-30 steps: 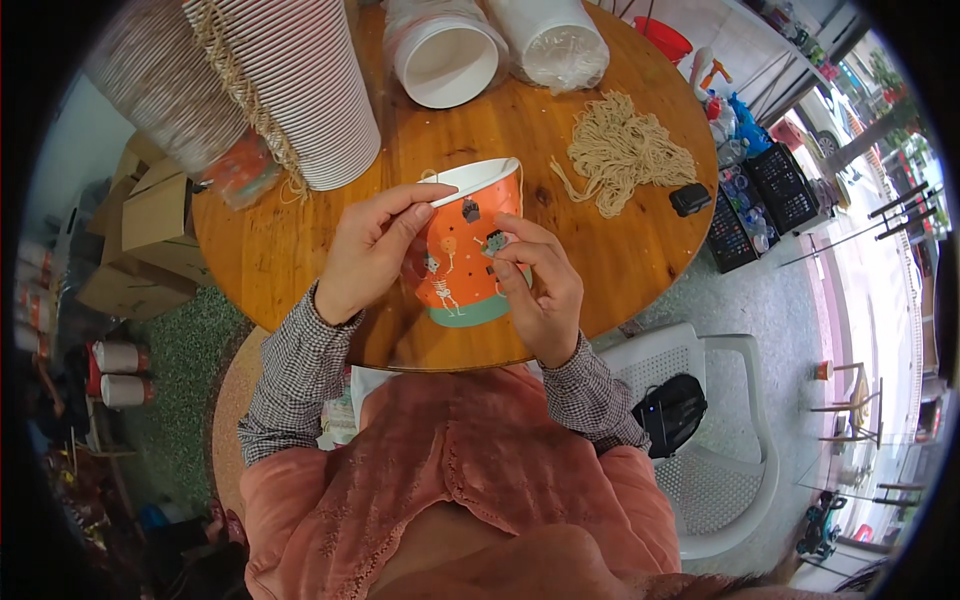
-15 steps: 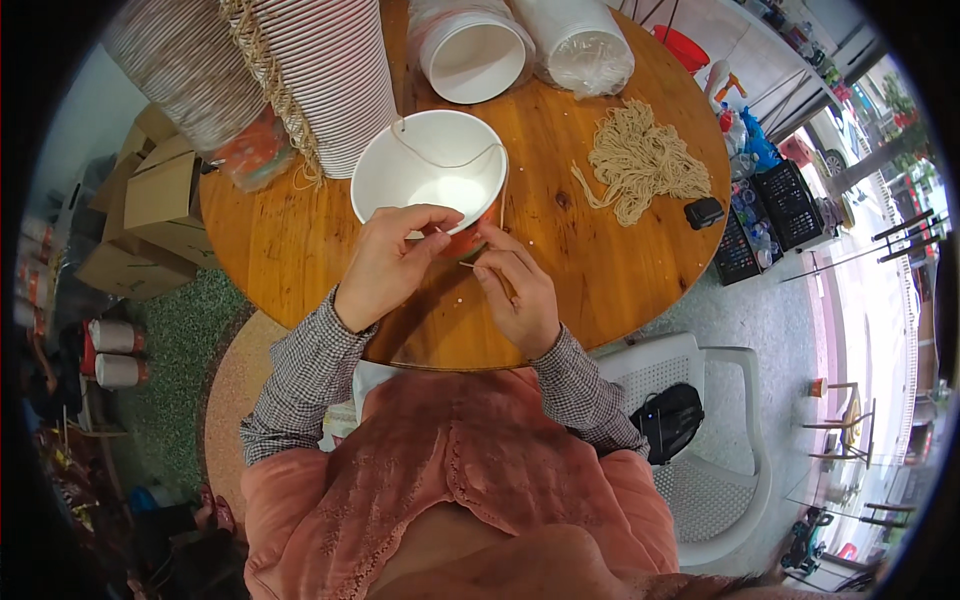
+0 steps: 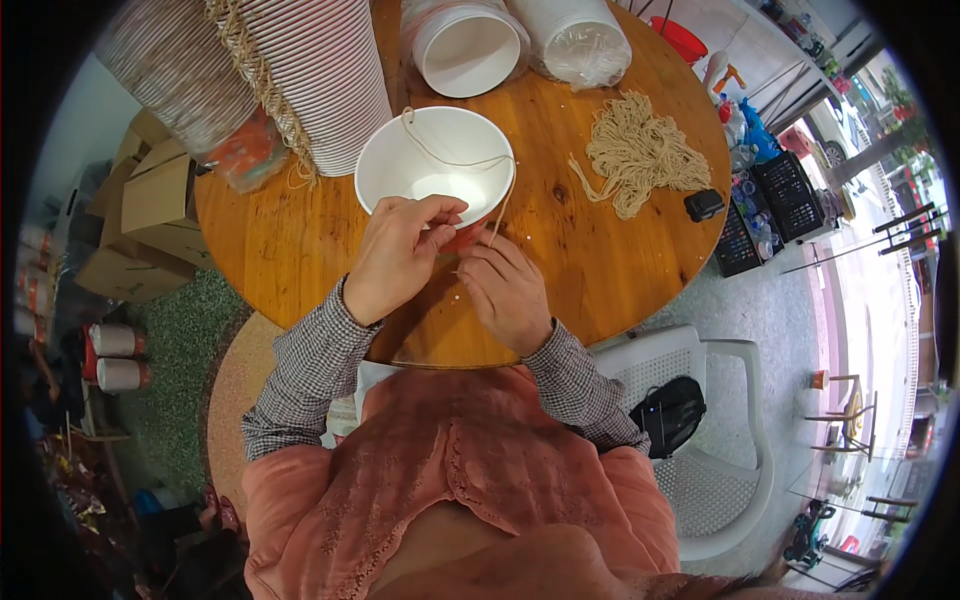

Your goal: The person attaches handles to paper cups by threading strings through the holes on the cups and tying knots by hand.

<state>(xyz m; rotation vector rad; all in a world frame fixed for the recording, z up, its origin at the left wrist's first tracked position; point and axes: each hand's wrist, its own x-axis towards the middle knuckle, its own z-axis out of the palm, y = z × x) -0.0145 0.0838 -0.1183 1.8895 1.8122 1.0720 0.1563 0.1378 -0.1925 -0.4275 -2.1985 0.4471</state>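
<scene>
Here, in the head view, the left hand (image 3: 397, 252) pinches the near rim of a white paper cup (image 3: 437, 165) that lies just ahead of both hands on the round wooden table (image 3: 290, 245), its open mouth facing up at the camera. A thin string (image 3: 455, 160) crosses that mouth and drops down its right side to the right hand (image 3: 508, 292), whose fingers are closed narrowly on the string's lower end, just beside the cup's rim. To do this well, I judge the left hand should keep the cup from rolling while the right draws the string gently, so the thin rim does not buckle.

The table's edge curves right under both wrists, so there is little room to pull back. Left of the left hand stand tall stacks of ribbed cups (image 3: 320, 80); ahead sit more cup stacks (image 3: 470, 45). To the right of the right hand is open wood, then a heap of string (image 3: 640, 150).
</scene>
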